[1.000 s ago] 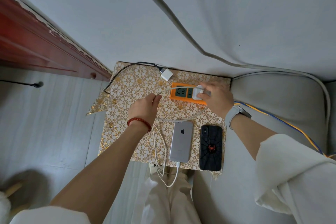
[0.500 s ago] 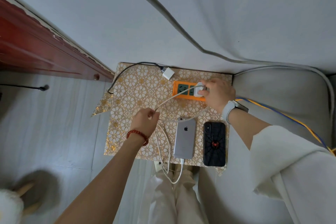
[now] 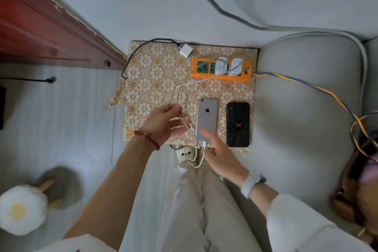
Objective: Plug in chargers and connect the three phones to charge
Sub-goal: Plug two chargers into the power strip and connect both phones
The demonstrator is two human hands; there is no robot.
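An orange power strip (image 3: 201, 68) lies at the back of the gold-patterned table (image 3: 155, 80), with two white chargers (image 3: 222, 65) (image 3: 236, 66) plugged into it. A silver phone (image 3: 206, 116) lies face down with a white cable in its bottom port. A black phone (image 3: 237, 124) lies to its right, with no cable in it. My left hand (image 3: 163, 122) pinches a white cable (image 3: 180, 90) that runs up to the strip. My right hand (image 3: 218, 149), blurred and with fingers apart, hovers over the silver phone's lower end. A third white charger (image 3: 186, 50) with a black cable lies loose at the back.
A grey cushion (image 3: 306, 108) borders the table on the right, with a yellow-blue cord (image 3: 327, 92) across it. A red wooden door frame (image 3: 41, 32) stands at left. A fluffy egg-shaped slipper (image 3: 20, 208) lies on the floor. My legs are below the table.
My right hand let go of the charger on the strip and came down to the silver phone. My left hand drew back toward me with the white cable.
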